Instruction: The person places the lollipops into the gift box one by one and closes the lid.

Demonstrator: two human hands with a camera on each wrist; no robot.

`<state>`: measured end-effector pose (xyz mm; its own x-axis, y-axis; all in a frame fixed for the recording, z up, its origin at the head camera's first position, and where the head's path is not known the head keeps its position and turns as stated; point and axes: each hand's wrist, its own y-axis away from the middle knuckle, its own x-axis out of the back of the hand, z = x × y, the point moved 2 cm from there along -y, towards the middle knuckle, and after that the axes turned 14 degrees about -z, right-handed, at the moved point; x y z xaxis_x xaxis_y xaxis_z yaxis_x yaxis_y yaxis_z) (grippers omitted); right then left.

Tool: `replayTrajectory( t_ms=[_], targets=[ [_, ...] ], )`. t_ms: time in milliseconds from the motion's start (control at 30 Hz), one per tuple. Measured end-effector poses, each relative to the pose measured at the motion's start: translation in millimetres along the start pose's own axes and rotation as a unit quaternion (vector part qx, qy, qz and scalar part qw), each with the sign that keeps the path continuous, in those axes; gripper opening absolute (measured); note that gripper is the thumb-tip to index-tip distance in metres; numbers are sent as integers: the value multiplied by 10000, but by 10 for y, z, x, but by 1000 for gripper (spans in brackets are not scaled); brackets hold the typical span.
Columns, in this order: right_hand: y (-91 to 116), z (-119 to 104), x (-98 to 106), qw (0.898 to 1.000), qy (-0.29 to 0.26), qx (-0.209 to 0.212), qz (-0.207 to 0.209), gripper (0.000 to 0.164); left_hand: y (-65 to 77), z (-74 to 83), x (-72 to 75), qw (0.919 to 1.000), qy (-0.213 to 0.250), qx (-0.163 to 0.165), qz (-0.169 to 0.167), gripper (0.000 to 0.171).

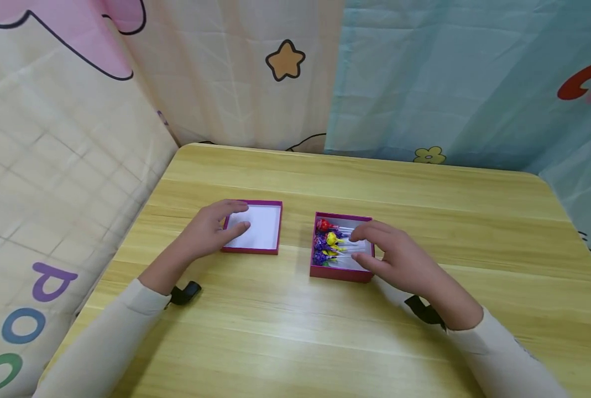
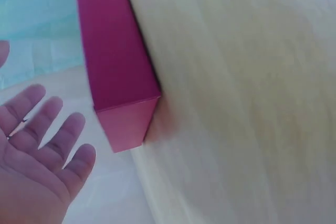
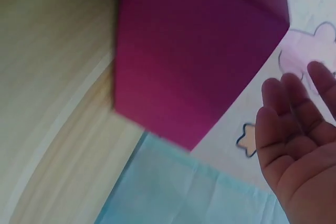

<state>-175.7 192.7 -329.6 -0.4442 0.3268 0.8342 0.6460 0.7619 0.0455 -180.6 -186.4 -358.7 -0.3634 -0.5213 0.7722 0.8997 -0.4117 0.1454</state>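
Observation:
A magenta box [image 1: 342, 273] stands on the table, with several wrapped lollipops [image 1: 331, 239] inside, their white sticks pointing right. The wrappers are red, yellow and purple. Over the box's right side hovers my right hand [image 1: 399, 257], thumb and fingers parted, with nothing held. To the left lies the shallow magenta lid [image 1: 257, 228], its white inside facing up. My left hand [image 1: 205, 229] is over the lid's left edge, fingers spread and holding nothing. In the left wrist view the lid's side [image 2: 118, 51] shows beside the relaxed fingers; the right wrist view shows the box's outer wall [image 3: 184, 56].
The light wood table [image 1: 275, 331] carries the box and lid near its middle. Printed curtains [image 1: 225, 83] hang behind the table's far edge and along its left side. A dark strap [image 1: 186, 293] is at the left wrist, another [image 1: 424, 310] at the right.

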Motion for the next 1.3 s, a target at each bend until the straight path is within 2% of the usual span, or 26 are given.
replayTrajectory(
  t_ms=[100,233,400,500,600,733,933,1033,1200,1300],
  targets=[
    [-88,-135,-27,9997,-213,59,85,33,29,13,36,9994,143,284,139,52],
    [-213,-331,-72,9988,-465,130,123,44,95,19,93,9965,395,724,126,56],
    [-431,-574,-207,9968,-793,86,104,52,183,23,179,9890,930,1147,-93,65],
    [-561,-686,-347,9909,-1343,-91,64,58,217,30,206,9831,1182,1363,-316,70],
    [-667,-785,-503,9773,-2094,-305,-68,66,228,28,212,9765,1432,1503,-570,73],
    [-809,-898,-700,9533,-2956,-603,-165,77,217,19,211,9718,1619,1526,-782,76],
    [-1113,-950,-961,9090,-3994,-1097,457,86,221,-27,203,9677,1802,1542,-859,86],
    [-1219,-962,-1036,8914,-4299,-1250,703,88,217,-55,184,9631,2044,1511,-881,86],
    [-1312,-970,-1104,8772,-4449,-1603,828,89,206,-87,135,9524,2574,1345,-926,79],
    [-1343,-978,-1116,8719,-4493,-1780,796,89,200,-89,103,9516,2601,1370,-901,82]
  ],
)
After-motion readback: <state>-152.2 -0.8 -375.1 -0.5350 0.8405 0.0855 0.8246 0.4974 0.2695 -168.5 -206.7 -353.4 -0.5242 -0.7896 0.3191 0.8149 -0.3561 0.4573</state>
